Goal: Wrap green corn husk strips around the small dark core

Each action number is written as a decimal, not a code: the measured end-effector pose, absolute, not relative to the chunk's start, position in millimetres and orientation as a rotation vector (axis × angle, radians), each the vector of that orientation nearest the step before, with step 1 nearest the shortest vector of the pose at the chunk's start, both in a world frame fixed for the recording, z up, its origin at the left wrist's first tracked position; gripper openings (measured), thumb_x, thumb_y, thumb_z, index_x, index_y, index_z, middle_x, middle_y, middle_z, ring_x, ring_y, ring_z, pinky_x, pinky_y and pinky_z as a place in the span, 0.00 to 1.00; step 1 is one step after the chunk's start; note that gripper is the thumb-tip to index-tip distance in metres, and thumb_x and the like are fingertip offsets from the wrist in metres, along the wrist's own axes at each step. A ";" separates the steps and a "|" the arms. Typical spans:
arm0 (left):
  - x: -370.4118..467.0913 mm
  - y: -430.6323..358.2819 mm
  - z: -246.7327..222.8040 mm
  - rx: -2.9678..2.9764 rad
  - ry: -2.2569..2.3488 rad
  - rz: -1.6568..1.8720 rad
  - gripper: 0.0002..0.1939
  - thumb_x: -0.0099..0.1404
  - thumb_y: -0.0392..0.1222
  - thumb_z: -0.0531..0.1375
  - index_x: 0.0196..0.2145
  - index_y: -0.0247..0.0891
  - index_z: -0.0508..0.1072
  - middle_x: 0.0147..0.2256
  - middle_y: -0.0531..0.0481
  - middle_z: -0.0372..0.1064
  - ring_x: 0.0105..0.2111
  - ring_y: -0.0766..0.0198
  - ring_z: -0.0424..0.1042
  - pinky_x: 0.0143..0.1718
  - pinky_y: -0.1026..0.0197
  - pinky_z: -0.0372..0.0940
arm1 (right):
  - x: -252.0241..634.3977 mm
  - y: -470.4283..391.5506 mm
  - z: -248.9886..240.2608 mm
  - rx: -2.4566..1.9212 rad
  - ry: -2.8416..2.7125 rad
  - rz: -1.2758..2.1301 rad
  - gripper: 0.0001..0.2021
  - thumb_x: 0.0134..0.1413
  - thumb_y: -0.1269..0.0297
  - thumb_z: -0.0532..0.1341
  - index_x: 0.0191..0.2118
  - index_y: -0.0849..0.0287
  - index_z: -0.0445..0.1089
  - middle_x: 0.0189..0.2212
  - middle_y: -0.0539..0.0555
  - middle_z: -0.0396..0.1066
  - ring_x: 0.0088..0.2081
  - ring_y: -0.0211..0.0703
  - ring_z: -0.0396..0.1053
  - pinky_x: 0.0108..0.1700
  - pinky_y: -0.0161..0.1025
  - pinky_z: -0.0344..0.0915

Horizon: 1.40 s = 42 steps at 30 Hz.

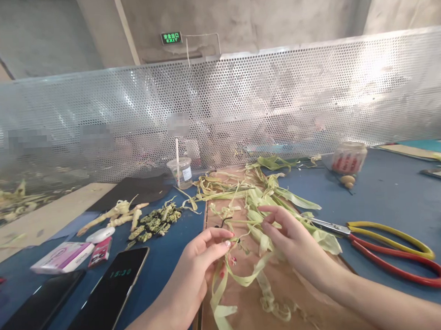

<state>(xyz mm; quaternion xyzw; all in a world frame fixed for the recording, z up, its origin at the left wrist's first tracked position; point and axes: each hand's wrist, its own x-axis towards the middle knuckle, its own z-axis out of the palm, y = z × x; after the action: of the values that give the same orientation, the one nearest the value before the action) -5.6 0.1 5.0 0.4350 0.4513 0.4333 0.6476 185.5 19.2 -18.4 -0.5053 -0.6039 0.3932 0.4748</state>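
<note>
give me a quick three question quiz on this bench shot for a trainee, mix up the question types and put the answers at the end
1. True or false: the scissors have one yellow handle and one red handle.
2. Multiple choice: what stands in the clear plastic cup?
a) a spoon
b) a straw
c) a paintbrush
3. Fill in the blank: the pale green strip hangs by the ____ hand, whose thumb and index finger are pinched together.

Key
1. True.
2. b, a straw.
3. Left: the left hand is the pinching one.
</note>
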 end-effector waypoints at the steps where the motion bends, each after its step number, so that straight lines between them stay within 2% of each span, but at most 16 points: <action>1: -6.6 0.6 4.5 0.989 1.020 0.986 0.07 0.57 0.39 0.59 0.36 0.38 0.70 0.33 0.52 0.65 0.27 0.71 0.64 0.29 0.69 0.60 | 185.7 19.9 -18.8 -1.236 -1.480 0.974 0.13 0.57 0.58 0.52 0.48 0.48 0.58 0.32 0.46 0.59 0.24 0.32 0.56 0.22 0.29 0.54; 6: -9.1 0.6 4.8 0.982 1.036 1.058 0.08 0.56 0.35 0.56 0.35 0.38 0.70 0.27 0.54 0.62 0.27 0.71 0.62 0.29 0.69 0.59 | 187.0 23.4 -21.8 -1.239 -1.583 0.911 0.14 0.56 0.60 0.54 0.48 0.51 0.58 0.29 0.46 0.61 0.25 0.34 0.58 0.25 0.32 0.57; 11: -10.4 0.0 3.6 0.956 1.008 1.122 0.09 0.55 0.33 0.55 0.35 0.39 0.71 0.31 0.54 0.63 0.27 0.71 0.62 0.28 0.68 0.59 | 189.2 26.0 -23.8 -1.249 -1.634 0.808 0.14 0.55 0.63 0.54 0.48 0.52 0.58 0.33 0.48 0.64 0.31 0.37 0.64 0.33 0.36 0.62; 17: -10.3 0.9 -0.2 0.939 0.940 1.140 0.14 0.55 0.32 0.54 0.39 0.40 0.71 0.36 0.52 0.63 0.30 0.68 0.64 0.30 0.66 0.61 | 190.3 25.7 -24.7 -1.275 -1.653 0.764 0.13 0.56 0.61 0.53 0.49 0.49 0.58 0.33 0.48 0.65 0.33 0.38 0.65 0.36 0.38 0.63; 21: -10.1 0.9 -0.1 0.963 0.975 1.131 0.13 0.57 0.34 0.56 0.41 0.41 0.70 0.37 0.51 0.64 0.33 0.66 0.66 0.34 0.64 0.62 | 188.9 21.7 -21.1 -1.249 -1.681 0.801 0.14 0.57 0.62 0.53 0.49 0.48 0.58 0.35 0.48 0.66 0.37 0.40 0.65 0.39 0.38 0.64; 27: -2.7 -1.1 9.3 1.003 1.037 1.082 0.17 0.56 0.37 0.60 0.45 0.39 0.68 0.37 0.47 0.67 0.37 0.60 0.68 0.37 0.60 0.63 | 190.5 18.0 -19.4 -1.196 -1.769 0.644 0.10 0.57 0.65 0.52 0.44 0.51 0.62 0.44 0.51 0.64 0.48 0.43 0.62 0.51 0.45 0.59; 31: 3.2 -5.5 13.0 1.108 1.077 1.085 0.20 0.55 0.38 0.61 0.46 0.38 0.67 0.37 0.47 0.68 0.36 0.61 0.69 0.36 0.61 0.63 | 188.3 13.6 -16.3 -1.052 -1.950 0.440 0.11 0.56 0.70 0.52 0.44 0.53 0.63 0.43 0.52 0.64 0.47 0.43 0.60 0.51 0.46 0.59; 37: 6.5 -10.3 14.6 1.240 1.079 0.984 0.15 0.56 0.38 0.61 0.43 0.37 0.69 0.39 0.45 0.70 0.38 0.58 0.70 0.36 0.60 0.65 | 182.9 7.6 -10.4 -0.873 -2.124 0.323 0.15 0.56 0.73 0.53 0.48 0.51 0.63 0.42 0.52 0.68 0.43 0.42 0.62 0.51 0.47 0.58; 42: 6.7 -10.1 11.8 1.286 1.069 0.963 0.15 0.54 0.40 0.62 0.41 0.38 0.70 0.38 0.45 0.70 0.37 0.57 0.70 0.36 0.58 0.65 | 182.2 9.1 -12.3 -0.810 -2.150 0.243 0.10 0.56 0.71 0.55 0.43 0.53 0.68 0.36 0.53 0.70 0.39 0.43 0.63 0.46 0.46 0.61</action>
<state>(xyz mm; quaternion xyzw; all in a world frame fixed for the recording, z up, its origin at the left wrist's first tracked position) 6.7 -10.1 11.8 0.5478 0.4554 0.4102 0.5694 182.2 9.1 -12.3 -0.3206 -0.8514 0.0962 0.4038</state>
